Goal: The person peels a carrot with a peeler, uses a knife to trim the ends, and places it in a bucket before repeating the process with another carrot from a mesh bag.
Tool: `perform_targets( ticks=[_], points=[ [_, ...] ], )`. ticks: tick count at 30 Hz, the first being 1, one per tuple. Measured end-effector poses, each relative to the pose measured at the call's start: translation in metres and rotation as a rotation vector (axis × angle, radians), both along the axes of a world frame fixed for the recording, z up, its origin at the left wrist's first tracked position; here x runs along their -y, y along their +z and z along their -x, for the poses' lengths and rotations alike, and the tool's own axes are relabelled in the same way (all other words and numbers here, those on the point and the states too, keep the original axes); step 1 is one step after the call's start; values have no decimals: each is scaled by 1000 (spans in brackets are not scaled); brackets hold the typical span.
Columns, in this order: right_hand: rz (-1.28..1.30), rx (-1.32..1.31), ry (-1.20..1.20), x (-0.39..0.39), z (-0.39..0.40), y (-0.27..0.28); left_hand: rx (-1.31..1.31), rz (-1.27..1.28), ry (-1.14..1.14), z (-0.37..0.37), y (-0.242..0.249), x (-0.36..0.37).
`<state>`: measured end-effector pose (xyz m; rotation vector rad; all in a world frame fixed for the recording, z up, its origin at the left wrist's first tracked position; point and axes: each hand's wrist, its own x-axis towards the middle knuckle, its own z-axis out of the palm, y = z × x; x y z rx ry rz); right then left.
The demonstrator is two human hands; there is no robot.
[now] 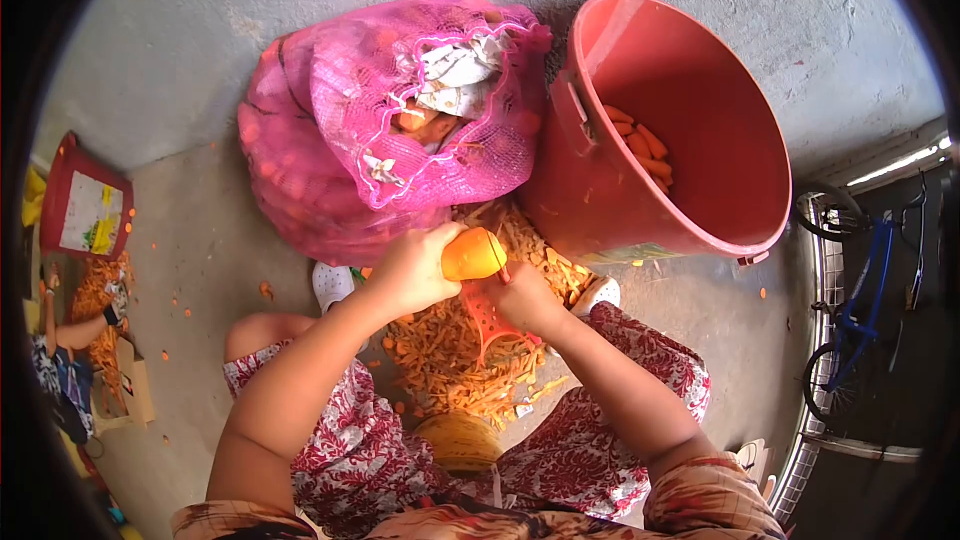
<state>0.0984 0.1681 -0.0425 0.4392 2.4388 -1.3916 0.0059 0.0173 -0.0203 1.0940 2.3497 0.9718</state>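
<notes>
My left hand (418,268) is closed around a thick, peeled-looking orange carrot (474,256), held above the floor between my knees. My right hand (527,300) is closed against the carrot's right end, gripping a slim reddish-brown tool (505,273) mostly hidden by the fingers; its kind does not show. Just below the hands is a red perforated plastic piece (488,323), partly covered. Orange peelings (455,370) lie heaped on the floor beneath both hands.
A pink mesh sack (345,110) of carrots leans at the wall. Beside it stands a big red bucket (690,175) with several orange carrots (648,143) inside. At left, another person's arm (85,330) is near a red-and-white tub (88,202). A blue bicycle (868,280) is at right.
</notes>
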Motion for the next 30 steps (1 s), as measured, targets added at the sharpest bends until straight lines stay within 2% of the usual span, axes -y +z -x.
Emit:
perform_targets(
  ticks=[2,5,9,11,13,14,15,16,17,18,20,24,27,28,30],
  points=[
    [-26,-53,24,-2,-1,-5,-61,13,37,-3,2,-3],
    [-43,-122,55,-2,-1,-19,-569,-83,-51,-2,2,-2],
    [15,-114,28,-2,1,-18,-387,-140,-11,2,0,-2],
    [-41,-44,-1,-4,4,-8,-204,-151,9,1,-1,-2],
    [-68,-31,13,-5,6,-7,-148,-165,95,-6,-1,-5],
    [-68,-54,39,-7,6,-17,-121,-172,134,-10,0,-7],
    [-70,-77,62,-11,6,-29,-304,-198,14,-12,2,-9],
    [116,-40,52,-14,2,-49,-484,-226,-105,-15,6,-10],
    [121,-111,124,-17,-2,-74,-664,-251,-227,-19,10,-9],
    [124,-184,195,-20,-4,-107,-526,-329,-207,-28,21,-12],
    [-45,-296,345,-17,2,-144,-359,-374,-71,-28,22,-17],
    [45,-39,-15,-4,-2,-99,-167,-307,58,-8,29,-10],
    [61,155,-158,-11,15,11,-107,-343,147,-3,28,-7],
    [-76,4,-157,-18,17,2,-102,-312,158,-2,27,-4],
    [-170,-184,-136,-27,19,3,-85,-255,172,1,21,0]
  ],
)
